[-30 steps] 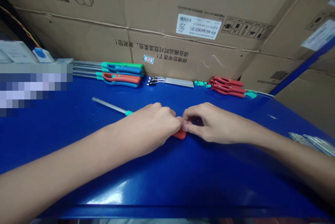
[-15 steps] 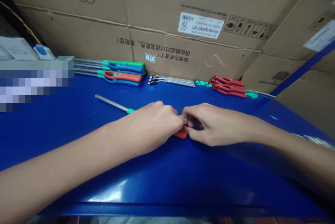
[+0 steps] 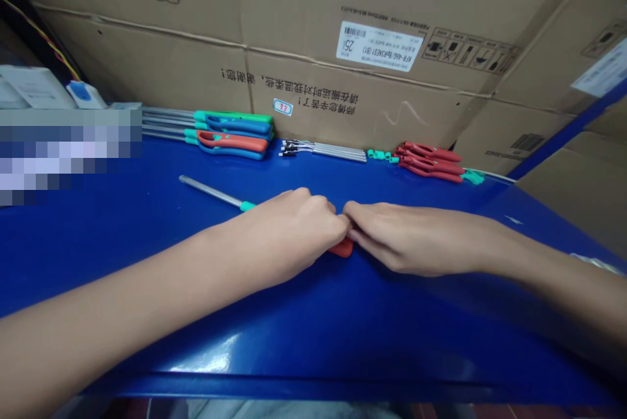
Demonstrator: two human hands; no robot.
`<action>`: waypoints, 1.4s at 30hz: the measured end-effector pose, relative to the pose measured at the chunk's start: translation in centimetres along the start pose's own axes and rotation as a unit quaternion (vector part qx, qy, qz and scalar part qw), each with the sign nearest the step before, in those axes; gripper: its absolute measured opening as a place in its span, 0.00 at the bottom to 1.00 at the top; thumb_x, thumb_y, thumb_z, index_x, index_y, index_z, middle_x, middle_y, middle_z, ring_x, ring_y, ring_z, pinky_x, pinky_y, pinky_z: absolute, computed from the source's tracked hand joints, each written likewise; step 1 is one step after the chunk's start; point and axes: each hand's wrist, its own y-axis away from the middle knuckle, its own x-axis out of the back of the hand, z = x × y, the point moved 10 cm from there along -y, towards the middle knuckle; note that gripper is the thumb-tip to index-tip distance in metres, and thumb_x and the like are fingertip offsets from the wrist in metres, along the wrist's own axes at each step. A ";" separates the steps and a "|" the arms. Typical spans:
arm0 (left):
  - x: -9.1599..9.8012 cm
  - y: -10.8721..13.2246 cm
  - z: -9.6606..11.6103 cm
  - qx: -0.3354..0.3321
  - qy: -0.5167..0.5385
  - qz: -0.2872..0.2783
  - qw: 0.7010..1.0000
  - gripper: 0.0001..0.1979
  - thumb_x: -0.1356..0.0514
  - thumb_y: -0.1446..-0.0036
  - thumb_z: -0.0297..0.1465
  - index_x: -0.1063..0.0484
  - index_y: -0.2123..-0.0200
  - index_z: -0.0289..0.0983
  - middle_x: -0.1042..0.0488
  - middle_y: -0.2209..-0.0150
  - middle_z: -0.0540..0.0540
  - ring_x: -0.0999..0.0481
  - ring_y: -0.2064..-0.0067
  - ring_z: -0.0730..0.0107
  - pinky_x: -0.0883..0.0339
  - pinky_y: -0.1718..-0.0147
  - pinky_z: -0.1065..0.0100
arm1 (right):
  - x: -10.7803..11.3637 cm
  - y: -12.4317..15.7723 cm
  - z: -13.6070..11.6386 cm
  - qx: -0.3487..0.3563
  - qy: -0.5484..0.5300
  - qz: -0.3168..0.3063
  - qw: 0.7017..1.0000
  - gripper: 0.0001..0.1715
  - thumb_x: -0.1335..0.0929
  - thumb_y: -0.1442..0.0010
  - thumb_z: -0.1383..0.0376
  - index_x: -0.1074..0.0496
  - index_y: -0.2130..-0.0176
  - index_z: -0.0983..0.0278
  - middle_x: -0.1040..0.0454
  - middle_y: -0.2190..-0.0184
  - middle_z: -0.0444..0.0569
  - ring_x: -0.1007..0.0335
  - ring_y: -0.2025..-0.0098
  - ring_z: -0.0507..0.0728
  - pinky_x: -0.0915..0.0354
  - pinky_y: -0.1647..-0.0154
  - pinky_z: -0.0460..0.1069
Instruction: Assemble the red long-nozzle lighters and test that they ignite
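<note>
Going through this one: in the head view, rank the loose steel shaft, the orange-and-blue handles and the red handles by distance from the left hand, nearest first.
From the left hand:
1. loose steel shaft: left, teal collar at the hand.
2. orange-and-blue handles: ahead, by the cartons.
3. red handles: far right.

Blue-topped workbench point(image 3: 98, 243) stands against stacked cardboard cartons point(image 3: 147, 60), white barcode label point(image 3: 379, 47) on the central one. Along the back edge, left to right: green-and-blue handles point(image 3: 232, 122) and orange-and-blue handles point(image 3: 230, 141), both on steel shafts; bundled steel rods point(image 3: 337, 152) with black tips; small teal sleeves point(image 3: 379, 155); red handles point(image 3: 430, 161). Red-and-yellow wire point(image 3: 44, 44) runs behind, upper left.
</note>
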 end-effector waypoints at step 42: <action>0.4 0.2 0.4 -0.018 0.006 0.026 0.999 0.08 0.45 0.47 0.18 0.31 0.71 0.36 0.28 0.74 0.47 0.27 0.75 0.65 0.43 0.78 0.67 | -0.6 -0.2 -0.4 -0.023 0.053 -0.043 0.997 0.10 0.43 0.34 0.65 0.36 0.58 0.66 0.29 0.67 0.52 0.33 0.70 0.57 0.42 0.72 0.50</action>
